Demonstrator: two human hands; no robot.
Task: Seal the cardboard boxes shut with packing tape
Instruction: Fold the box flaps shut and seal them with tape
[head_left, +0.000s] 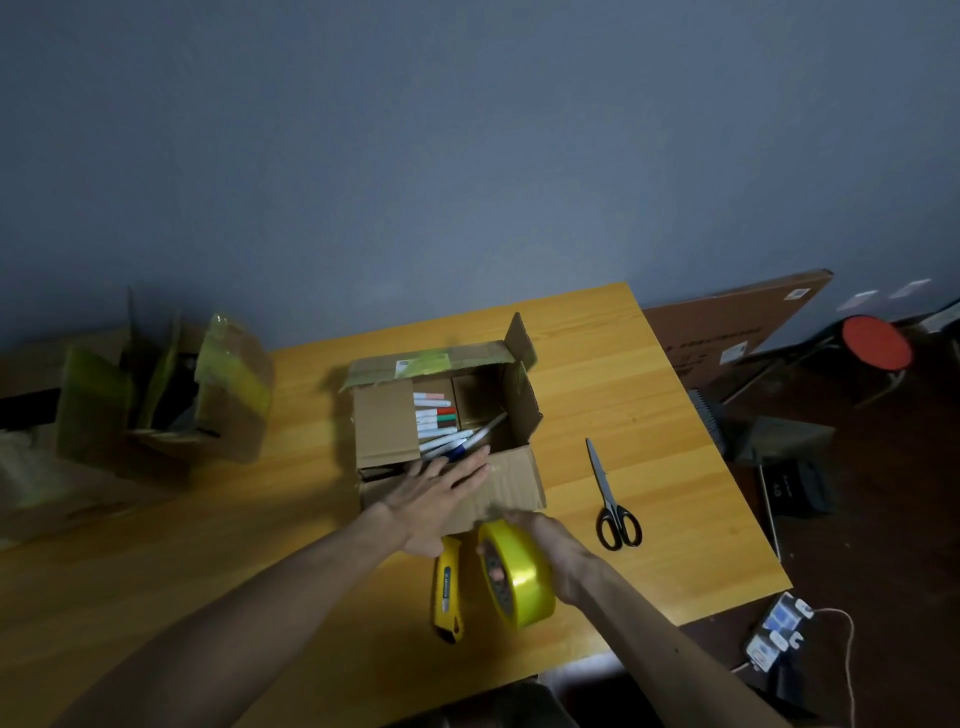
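Observation:
A small cardboard box (514, 483) stands open in the middle of the wooden table (649, 395), with several pens and markers (439, 423) inside. Its left flap is folded in; the far and right flaps stand up. My left hand (441, 486) lies flat with straight fingers on the near flap, pressing it. My right hand (545, 543) grips a roll of yellow packing tape (519, 574) on edge just in front of the box. A second open cardboard box (156, 395), with old yellow tape on its flaps, sits at the far left.
A yellow utility knife (447, 597) lies on the table by the tape roll. Black-handled scissors (610, 499) lie right of the box. Off the table's right edge are a flat brown carton (727, 322), a red stool (875, 343) and a power strip (776, 631).

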